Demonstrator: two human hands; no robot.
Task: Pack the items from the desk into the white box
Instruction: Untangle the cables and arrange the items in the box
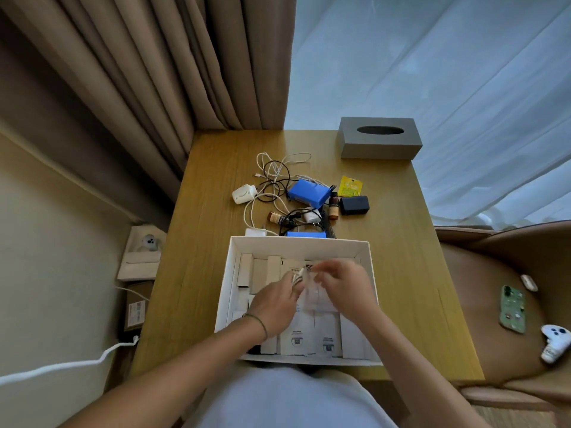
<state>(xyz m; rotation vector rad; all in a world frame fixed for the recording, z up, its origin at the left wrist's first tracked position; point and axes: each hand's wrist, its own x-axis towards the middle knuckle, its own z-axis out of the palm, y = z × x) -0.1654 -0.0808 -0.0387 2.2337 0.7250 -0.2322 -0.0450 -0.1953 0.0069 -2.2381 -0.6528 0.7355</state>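
Wooden worktop (210,273) by curtains, centre frame. Open white cardboard box (227,273) sits at the near edge, close for packing, already lined with small white cartons. Left hand (275,301) and right hand (346,288) meet over it, fingers (295,278) curled, pinching a small blurred striped item; can't identify it. Unpacked pile of tangled cables, chargers and blue cases (309,193) lies just beyond the box.

brown curtain (148,57), sheer drape (432,72) (daylit), tan chair (494,273).
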